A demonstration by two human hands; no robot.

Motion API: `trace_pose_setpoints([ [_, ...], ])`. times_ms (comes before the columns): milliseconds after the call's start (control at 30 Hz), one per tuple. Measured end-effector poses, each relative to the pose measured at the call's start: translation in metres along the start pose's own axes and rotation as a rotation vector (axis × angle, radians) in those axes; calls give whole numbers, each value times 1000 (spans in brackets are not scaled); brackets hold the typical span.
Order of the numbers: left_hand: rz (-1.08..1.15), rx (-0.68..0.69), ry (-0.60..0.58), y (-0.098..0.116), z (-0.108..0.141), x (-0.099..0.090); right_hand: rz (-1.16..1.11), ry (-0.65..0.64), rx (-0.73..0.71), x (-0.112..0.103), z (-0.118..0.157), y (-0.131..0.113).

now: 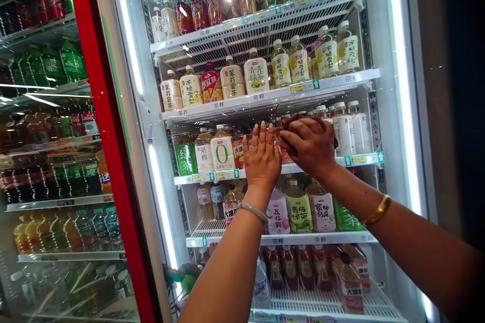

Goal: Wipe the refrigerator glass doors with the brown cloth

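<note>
1. Here's the lit drinks cooler [384, 60], bottles lined up along its shelves, bright strips down both side edges.
2. At its left edge stands a second cooler [109, 161], red-framed, with cans and bottles inside.
3. Across the middle runs a shelf [206, 178], a white "0" bottle [222, 154] near its left end.
4. In comes the right hand [312, 146], before that shelf's right half, fingers curled and gripping a brown cloth.
5. Just beside it, the left hand [262, 159] is flat, fingers up, palm toward the bottles, holding nothing visible; whether it touches glass, I can't tell.
6. And the brown cloth [328, 126]: bunched in the right hand, partly hidden, in front of the shelf's right half.
7. Smallest, a gold bangle [380, 210] on the right forearm and a pale bangle [253, 210] on the left wrist.
</note>
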State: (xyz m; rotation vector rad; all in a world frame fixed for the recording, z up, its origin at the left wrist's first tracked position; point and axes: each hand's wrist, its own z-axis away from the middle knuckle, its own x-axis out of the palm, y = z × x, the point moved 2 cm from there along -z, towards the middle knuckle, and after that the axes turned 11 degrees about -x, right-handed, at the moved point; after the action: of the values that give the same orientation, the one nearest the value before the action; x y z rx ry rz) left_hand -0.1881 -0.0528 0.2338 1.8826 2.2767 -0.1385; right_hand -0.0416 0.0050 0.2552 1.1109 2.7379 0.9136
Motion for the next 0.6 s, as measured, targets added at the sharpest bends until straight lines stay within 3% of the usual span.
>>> trace_pose_setpoints([
  [100,-22,0,18,1,0,-1,3,-9,-131,-15,26,-2],
  [167,-39,3,30,1,1,0,31,0,-130,-20,35,11],
  [267,-53,8,47,1,1,1,86,20,40,-13,27,34],
  [367,-51,13,56,1,0,3,70,26,159,-2,8,35],
  [467,-36,-21,44,1,0,4,23,-6,66,-1,5,13],
  [600,-14,-83,44,1,-1,6,6,2,-141,-16,29,-2],
])
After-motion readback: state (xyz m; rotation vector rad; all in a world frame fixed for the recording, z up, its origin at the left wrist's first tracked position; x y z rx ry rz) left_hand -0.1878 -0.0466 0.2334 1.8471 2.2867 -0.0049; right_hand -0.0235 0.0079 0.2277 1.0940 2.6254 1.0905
